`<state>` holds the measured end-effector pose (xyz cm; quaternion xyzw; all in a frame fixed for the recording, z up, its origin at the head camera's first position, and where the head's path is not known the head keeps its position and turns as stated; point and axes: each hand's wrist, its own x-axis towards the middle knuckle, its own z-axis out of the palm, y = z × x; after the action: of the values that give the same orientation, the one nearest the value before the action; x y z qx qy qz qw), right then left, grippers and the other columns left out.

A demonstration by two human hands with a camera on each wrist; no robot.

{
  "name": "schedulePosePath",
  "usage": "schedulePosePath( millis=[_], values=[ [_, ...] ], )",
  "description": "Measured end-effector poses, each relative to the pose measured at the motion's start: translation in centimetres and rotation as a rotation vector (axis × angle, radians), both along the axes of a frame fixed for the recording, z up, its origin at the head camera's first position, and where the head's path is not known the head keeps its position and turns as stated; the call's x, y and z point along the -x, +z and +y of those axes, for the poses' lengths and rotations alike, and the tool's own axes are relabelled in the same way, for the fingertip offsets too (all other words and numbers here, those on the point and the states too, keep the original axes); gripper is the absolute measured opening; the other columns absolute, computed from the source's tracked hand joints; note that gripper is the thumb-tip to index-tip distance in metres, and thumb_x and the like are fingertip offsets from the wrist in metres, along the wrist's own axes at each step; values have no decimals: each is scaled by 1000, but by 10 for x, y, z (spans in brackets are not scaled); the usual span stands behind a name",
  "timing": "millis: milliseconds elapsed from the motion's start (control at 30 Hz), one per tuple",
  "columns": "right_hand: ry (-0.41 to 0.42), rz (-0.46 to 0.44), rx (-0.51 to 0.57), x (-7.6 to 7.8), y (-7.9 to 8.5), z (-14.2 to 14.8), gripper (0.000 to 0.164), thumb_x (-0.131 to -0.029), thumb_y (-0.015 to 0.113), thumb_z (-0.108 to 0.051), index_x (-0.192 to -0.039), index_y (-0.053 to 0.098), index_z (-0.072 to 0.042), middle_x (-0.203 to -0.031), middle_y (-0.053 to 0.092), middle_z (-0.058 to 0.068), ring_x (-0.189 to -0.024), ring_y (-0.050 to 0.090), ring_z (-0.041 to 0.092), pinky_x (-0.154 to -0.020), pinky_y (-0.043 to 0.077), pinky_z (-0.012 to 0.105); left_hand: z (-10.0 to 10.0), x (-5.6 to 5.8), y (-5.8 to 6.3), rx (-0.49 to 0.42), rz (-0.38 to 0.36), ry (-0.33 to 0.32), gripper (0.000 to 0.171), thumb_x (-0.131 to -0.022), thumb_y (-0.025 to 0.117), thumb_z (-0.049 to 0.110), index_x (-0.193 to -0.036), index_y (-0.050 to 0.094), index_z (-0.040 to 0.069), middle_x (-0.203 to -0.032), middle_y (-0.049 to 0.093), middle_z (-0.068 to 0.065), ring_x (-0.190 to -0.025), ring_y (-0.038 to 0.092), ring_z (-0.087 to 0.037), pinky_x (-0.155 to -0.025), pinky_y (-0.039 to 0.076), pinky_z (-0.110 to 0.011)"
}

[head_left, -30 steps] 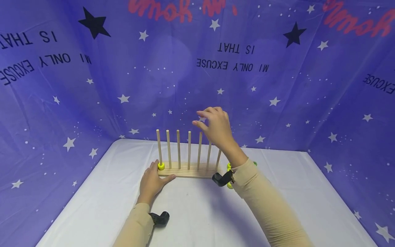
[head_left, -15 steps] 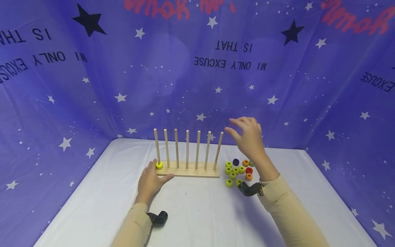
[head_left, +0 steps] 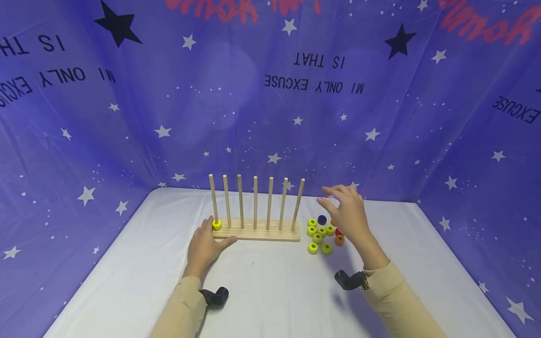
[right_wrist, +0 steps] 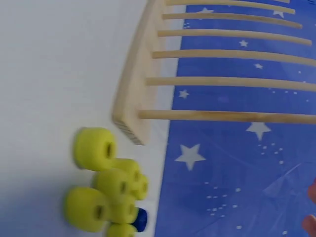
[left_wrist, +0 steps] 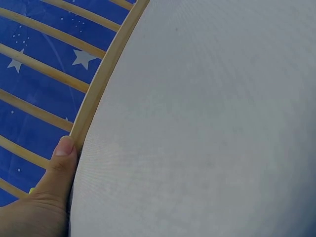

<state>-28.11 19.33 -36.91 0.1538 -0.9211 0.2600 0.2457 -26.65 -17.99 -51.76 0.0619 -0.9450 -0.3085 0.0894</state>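
A wooden peg stand (head_left: 255, 230) with a row of several upright pegs stands on the table. One yellow bead (head_left: 217, 225) sits at the foot of its leftmost peg. My left hand (head_left: 204, 249) grips the left end of the base, thumb along the front edge; in the left wrist view the thumb (left_wrist: 61, 158) presses on that edge. Over the right side of the table hovers my right hand (head_left: 350, 211), thumb and fingers apart with nothing between them. Just left of it and partly under it lie loose yellow beads (head_left: 317, 238).
Among the loose beads are a dark blue bead (head_left: 322, 219), an orange bead (head_left: 340, 240) and a red bead partly covered by the right hand. A white cloth covers the table (head_left: 270, 291). A purple star-printed curtain (head_left: 236, 117) hangs behind and on both sides.
My right hand has moved from above the stand to the right and down toward the loose beads, which have come into view. The left hand keeps its grip on the base.
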Motion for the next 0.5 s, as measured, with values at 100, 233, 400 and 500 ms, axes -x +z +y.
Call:
schedulePosePath(
  millis=[100,233,400,500],
  values=[
    [20,-25,22,-1,-14,2,39,-90,74,-31,-124,69,-12,-112,70,5,-114,54,30,-98,41,54,0,0,0,-2,4,2,115,-74,74,68,-154,27,0,-157,30,-30,-142,32,-53,-118,27,-62],
    [64,-64,52,-4,-33,5,39,-90,75,-27,-125,69,-12,-111,70,3,-114,55,27,-99,43,52,0,-1,0,-1,11,7,115,-74,75,68,-154,28,0,-156,32,-30,-142,33,-53,-118,28,-62],
    [118,-120,87,-5,-54,8,39,-89,75,-25,-124,69,-11,-112,70,2,-113,56,25,-96,52,49,-1,0,-1,-2,4,5,115,-74,75,67,-154,27,0,-157,31,-29,-142,32,-52,-119,28,-62],
    [138,-145,95,-5,-66,9,40,-87,77,-25,-123,69,-11,-113,71,3,-112,57,26,-96,53,49,-1,0,0,0,-4,2,115,-75,74,67,-155,26,0,-158,30,-29,-143,31,-51,-119,27,-61]
  ],
)
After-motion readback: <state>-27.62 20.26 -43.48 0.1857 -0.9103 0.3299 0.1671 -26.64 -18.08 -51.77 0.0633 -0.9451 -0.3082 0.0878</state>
